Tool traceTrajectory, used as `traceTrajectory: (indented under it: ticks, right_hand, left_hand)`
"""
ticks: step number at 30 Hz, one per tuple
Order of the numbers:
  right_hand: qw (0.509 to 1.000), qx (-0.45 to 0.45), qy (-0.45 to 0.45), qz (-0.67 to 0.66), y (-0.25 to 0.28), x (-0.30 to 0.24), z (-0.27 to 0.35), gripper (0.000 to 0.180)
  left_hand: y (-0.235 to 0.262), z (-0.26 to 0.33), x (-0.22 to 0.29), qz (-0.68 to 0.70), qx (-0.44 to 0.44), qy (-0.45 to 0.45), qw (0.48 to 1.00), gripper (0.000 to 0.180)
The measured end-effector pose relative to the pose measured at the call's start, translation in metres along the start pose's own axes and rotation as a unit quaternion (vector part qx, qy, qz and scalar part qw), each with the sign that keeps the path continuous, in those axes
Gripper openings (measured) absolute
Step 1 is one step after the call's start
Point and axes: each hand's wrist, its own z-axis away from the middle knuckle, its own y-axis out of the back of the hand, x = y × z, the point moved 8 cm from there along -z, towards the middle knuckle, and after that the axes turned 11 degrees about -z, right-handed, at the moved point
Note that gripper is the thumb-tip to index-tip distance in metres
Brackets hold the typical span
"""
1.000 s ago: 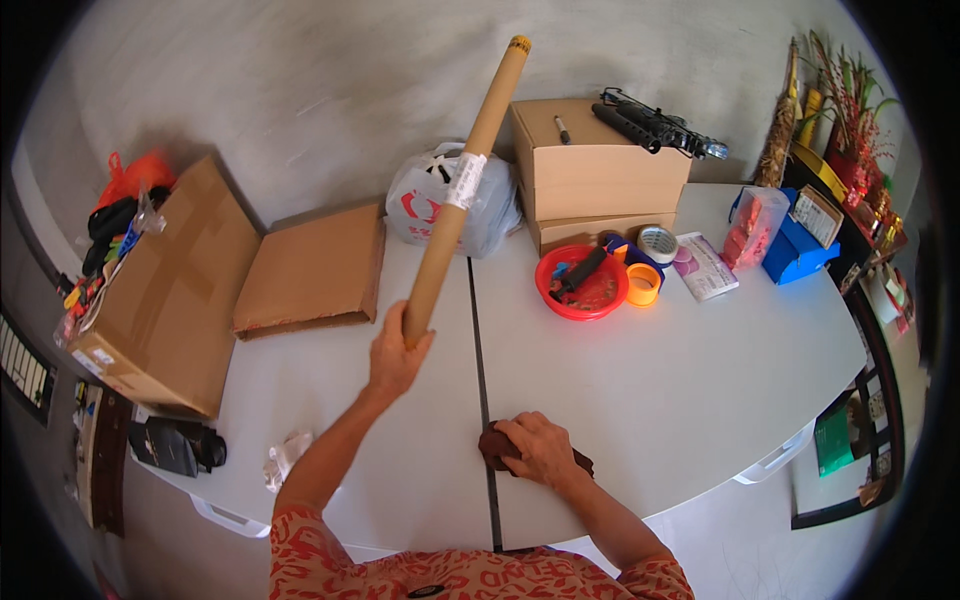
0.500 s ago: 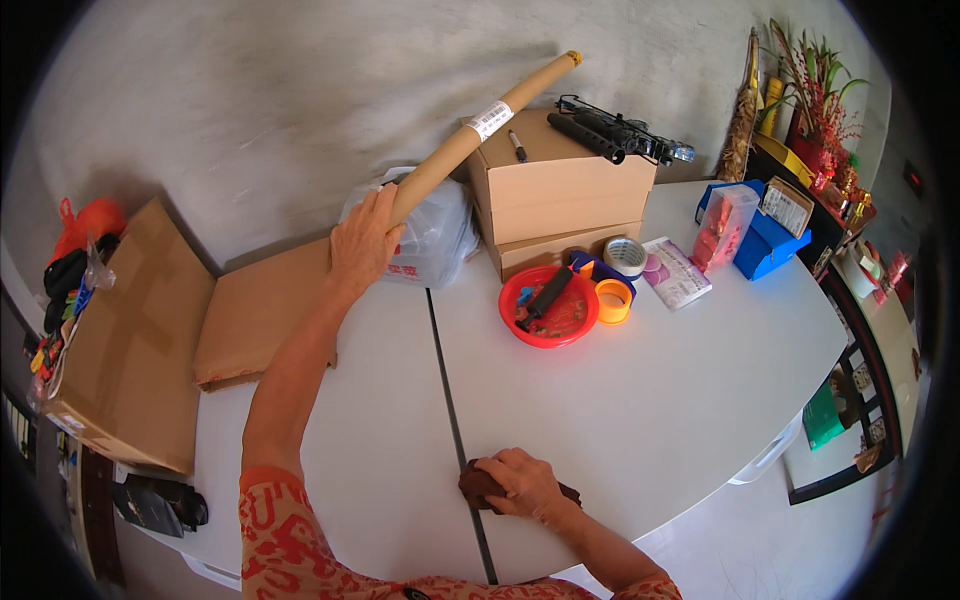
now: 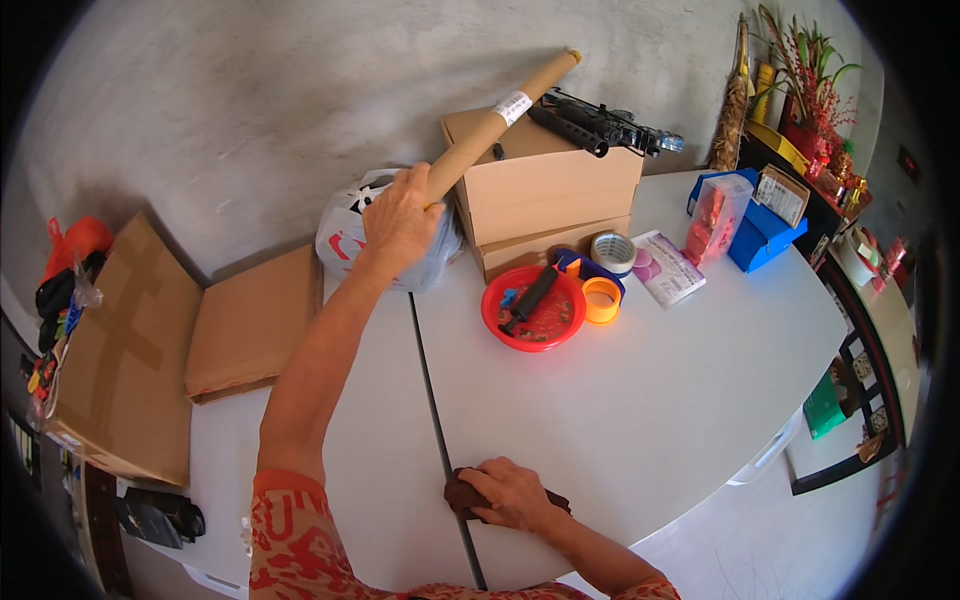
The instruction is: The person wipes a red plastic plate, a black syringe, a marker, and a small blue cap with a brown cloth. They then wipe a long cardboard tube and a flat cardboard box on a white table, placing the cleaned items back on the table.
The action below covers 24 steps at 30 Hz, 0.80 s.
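Observation:
My left hand (image 3: pixel 400 222) is closed around the lower end of a long brown cardboard tube (image 3: pixel 470 150), which slants up to the right with a white label on it. The tube passes in front of a cardboard box (image 3: pixel 555 190) that carries black gear (image 3: pixel 590 125). Close to the table's front edge, my right hand (image 3: pixel 510 495) grips a dark brown cloth (image 3: pixel 465 492) against the white tabletop (image 3: pixel 380 480), by the dark seam. Behind my left hand stands a white plastic bag (image 3: pixel 342 235), partly hidden.
A red bowl (image 3: pixel 510 335) with a black hand pump (image 3: pixel 530 300) sits mid-table, beside an orange tape roll (image 3: pixel 601 300) and a grey tape roll (image 3: pixel 612 253). Further right are a flat packet (image 3: pixel 668 268), a clear box (image 3: pixel 718 215) and a blue box (image 3: pixel 765 240). Cardboard boxes (image 3: pixel 125 350) stand left.
The tube in my left hand has shifted right relative to the box and now covers part of the marker on top. My right hand stays on the cloth by the seam.

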Motion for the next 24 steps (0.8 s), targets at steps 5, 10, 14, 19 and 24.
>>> traceTrajectory:
  ticks: [5, 10, 14, 19, 24]
  right_hand:
    - [1.0, -0.015, -0.009, 0.005, -0.003, 0.001, 0.0, 0.055]
    - [0.999, -0.025, -0.016, 0.016, 0.0, -0.003, -0.002, 0.056]
    - [0.999, -0.039, -0.026, 0.019, -0.002, 0.001, 0.0, 0.058]
    - [0.999, -0.028, -0.02, 0.028, -0.005, 0.003, 0.002, 0.059]
    - [0.999, -0.023, -0.001, 0.027, -0.005, 0.001, -0.001, 0.062]
  left_hand:
    - [0.003, -0.006, -0.009, 0.018, 0.033, 0.011, 0.999, 0.048]
    - [0.001, -0.004, -0.013, 0.042, 0.02, 0.056, 0.997, 0.056]
    - [0.007, -0.001, -0.012, 0.047, 0.021, 0.055, 0.997, 0.073]
    - [0.014, 0.008, -0.018, 0.059, -0.013, 0.079, 0.995, 0.086]
    - [0.02, 0.05, -0.042, 0.097, 0.168, 0.071, 0.978, 0.084]
